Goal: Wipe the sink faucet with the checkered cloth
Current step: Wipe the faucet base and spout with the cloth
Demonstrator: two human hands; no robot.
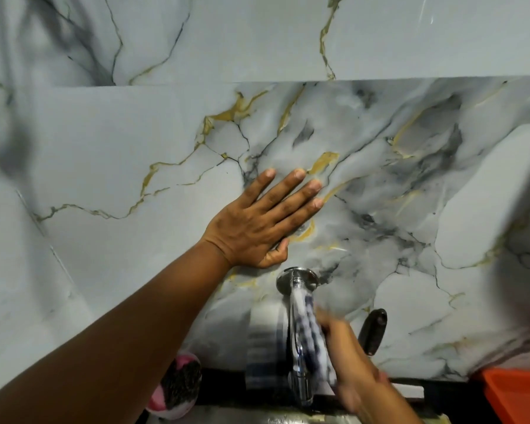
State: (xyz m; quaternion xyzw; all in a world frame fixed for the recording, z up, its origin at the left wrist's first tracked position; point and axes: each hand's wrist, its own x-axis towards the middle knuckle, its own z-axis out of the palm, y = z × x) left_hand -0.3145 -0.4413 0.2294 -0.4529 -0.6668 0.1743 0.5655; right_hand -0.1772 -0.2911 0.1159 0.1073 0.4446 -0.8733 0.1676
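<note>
The checkered cloth (314, 341) is being clamped by the right hand (346, 356) against the faucet (297, 332), while the left hand (257, 221) is being spread flat on the wall (104, 179); firm, full-length strokes are probably best.

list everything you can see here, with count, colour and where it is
marble-look wall: one, pale grey with gold and dark veins, fills most of the view
faucet: one, chrome, mounted on the wall at lower centre, spout coming down
checkered cloth: one, white and dark blue, pressed against the faucet's right side, blurred
scrubber: one, pink and dark, bottom edge left of the faucet
dark object: one, black, against the wall right of the faucet; cannot tell what it is
orange container: one, bottom right corner, partly cut off
left hand: flat on the wall above the faucet, fingers spread
right hand: gripping the cloth on the faucet, blurred
</note>
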